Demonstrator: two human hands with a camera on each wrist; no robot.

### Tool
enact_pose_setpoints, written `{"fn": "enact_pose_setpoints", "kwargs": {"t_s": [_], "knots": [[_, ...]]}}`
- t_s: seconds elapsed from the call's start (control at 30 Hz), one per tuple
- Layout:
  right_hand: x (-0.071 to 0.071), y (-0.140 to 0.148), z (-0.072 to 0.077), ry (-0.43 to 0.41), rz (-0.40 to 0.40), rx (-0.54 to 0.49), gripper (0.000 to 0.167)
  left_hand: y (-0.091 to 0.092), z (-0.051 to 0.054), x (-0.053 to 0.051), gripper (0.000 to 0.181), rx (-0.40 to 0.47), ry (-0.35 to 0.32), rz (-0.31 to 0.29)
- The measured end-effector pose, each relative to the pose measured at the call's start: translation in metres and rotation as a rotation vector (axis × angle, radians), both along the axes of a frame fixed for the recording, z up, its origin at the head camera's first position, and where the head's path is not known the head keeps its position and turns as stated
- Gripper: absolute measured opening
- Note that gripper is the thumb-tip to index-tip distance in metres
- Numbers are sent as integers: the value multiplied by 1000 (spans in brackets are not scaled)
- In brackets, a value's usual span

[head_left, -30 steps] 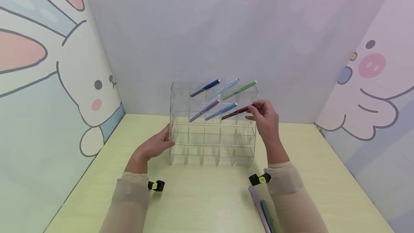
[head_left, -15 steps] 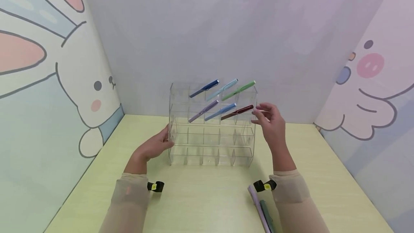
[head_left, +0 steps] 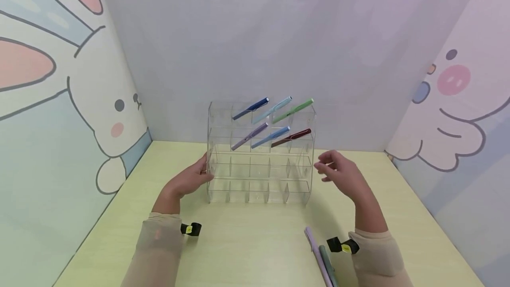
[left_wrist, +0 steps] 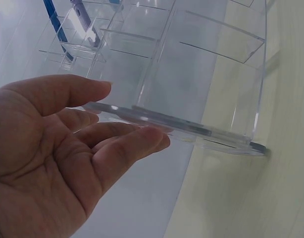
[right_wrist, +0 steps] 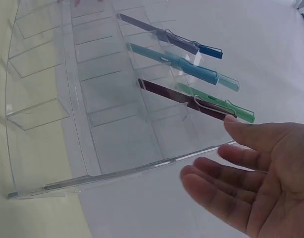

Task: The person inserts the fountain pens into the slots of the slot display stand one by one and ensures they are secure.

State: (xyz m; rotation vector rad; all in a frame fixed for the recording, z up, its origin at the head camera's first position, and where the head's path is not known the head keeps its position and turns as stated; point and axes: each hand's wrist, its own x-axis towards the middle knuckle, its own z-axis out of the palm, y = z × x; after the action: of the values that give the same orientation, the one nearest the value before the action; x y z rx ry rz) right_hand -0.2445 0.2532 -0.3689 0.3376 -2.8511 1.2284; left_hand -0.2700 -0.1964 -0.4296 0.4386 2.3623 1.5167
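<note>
A clear acrylic pen rack [head_left: 259,185] with stepped, divided tiers stands on the table. Its top tier holds a dark blue pen [head_left: 251,109], a pale blue pen [head_left: 272,110] and a green pen [head_left: 293,110]. One tier lower lean a purple pen [head_left: 249,136], a blue pen [head_left: 270,137] and a dark red pen [head_left: 291,137]. My left hand [head_left: 189,180] grips the rack's left side panel, thumb in front and fingers along the outside. Just right of the rack, my right hand [head_left: 340,174] holds nothing, its fingers loosely bent and apart from the panel.
On the table near the right forearm lie a lilac pen [head_left: 318,256] and a grey-green pen [head_left: 328,265], side by side. A grey wall [head_left: 255,34] rises behind the rack. Panels with cartoon animals flank the table [head_left: 239,242] on both sides.
My right hand has let go of the dark red pen and moved right and down, towards the table's near side. The pen stays in the rack. My left hand keeps its place.
</note>
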Motion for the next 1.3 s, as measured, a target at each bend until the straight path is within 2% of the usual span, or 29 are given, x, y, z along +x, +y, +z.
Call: {"fn": "enact_pose_setpoints", "kwargs": {"t_s": [0.1,0.2,0.4,0.5,0.7,0.8,1.07,1.3], "knots": [[6,1,-3,-139,85,67,46,0,1,0,82,-3,8,0],[9,-1,-9,-238,149,116,42,-1,1,-1,82,3,22,-3],[15,-13,-26,-385,210,208,24,-2,-1,-2,82,-1,21,-6],[19,-23,-36,-436,235,296,23,-2,-2,-2,83,1,10,-4],[27,-41,-48,-450,222,512,30,-2,-2,-2,83,-7,3,3],[30,-47,-53,-439,213,575,33,-2,-2,-1,83,-7,7,0],[33,-52,-66,-457,242,577,29,-2,-3,-1,83,-6,-3,-1],[31,-51,-63,-443,263,556,24,-2,-3,-3,83,8,14,-8]]}}
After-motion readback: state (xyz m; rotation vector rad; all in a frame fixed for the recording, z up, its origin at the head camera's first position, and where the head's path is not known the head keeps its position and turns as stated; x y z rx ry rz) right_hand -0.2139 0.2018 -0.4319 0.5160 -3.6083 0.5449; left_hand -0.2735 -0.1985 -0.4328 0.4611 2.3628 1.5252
